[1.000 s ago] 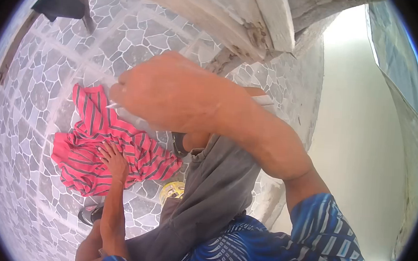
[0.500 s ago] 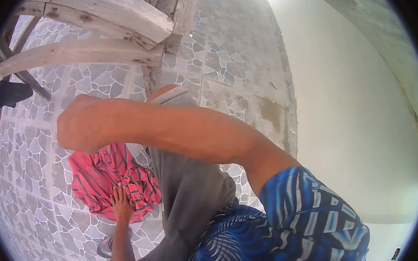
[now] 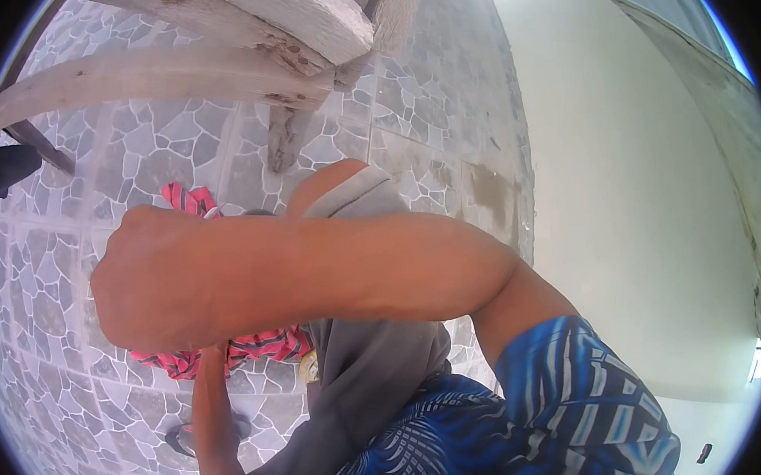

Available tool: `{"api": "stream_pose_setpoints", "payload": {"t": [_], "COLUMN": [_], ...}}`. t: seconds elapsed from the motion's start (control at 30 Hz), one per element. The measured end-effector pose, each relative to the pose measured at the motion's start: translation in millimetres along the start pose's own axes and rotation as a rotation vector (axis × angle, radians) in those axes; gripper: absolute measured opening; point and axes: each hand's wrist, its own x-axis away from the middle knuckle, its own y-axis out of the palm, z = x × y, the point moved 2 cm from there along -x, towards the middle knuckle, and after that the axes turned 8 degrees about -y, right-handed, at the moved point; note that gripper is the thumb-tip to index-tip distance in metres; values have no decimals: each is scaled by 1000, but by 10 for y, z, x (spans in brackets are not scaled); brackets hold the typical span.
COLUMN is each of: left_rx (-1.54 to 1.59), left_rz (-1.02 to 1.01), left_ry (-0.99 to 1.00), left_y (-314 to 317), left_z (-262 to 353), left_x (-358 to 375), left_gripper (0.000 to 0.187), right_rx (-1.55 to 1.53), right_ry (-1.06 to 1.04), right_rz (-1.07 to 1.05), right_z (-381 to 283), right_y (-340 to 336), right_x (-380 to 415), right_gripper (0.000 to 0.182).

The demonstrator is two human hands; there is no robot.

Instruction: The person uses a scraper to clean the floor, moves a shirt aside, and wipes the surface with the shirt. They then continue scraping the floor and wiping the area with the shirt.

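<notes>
A pinkish-red cloth with dark stripes [image 3: 271, 345] lies crumpled on the tiled floor, partly covered by my right arm. Bent over it at the wrist, my right hand [image 3: 144, 278] looks curled into a fist; its fingers are turned away, so what they hold, if anything, is hidden. A loose end of the cloth shows beyond the right wrist. From below, my left hand [image 3: 211, 358] reaches the near edge of the cloth, but its fingers are out of sight behind the right hand.
Rough wooden beams [image 3: 202, 13] stand at the upper left, with a dark object [image 3: 1, 171] under them. My bent leg in grey shorts [image 3: 372, 360] is beside the cloth. A pale wall [image 3: 621, 210] rises on the right. Dark footwear [image 3: 179, 440] is near my left forearm.
My right hand has come down over the cloth and now hides my left hand, which lay spread on it. The cloth is shifted and bunched, with one end showing farther up.
</notes>
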Motion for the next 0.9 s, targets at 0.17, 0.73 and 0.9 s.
{"api": "stream_pose_setpoints", "payload": {"t": [0.17,0.73,0.9], "left_rx": [-86,-386,-360], "left_rz": [54,362,670], "left_ry": [-12,-43,99], "left_y": [-357,862,303], "left_z": [309,-1016,-452], "left_x": [-287,531,-694], "left_gripper": [56,65,58], "right_rx": [-32,-83,-85], "right_ry": [57,231,314], "right_rz": [-230,-149,-231], "right_z": [91,216,92], "right_y": [-8,-287,-377], "right_x": [19,390,358], "right_gripper": [5,19,18]}}
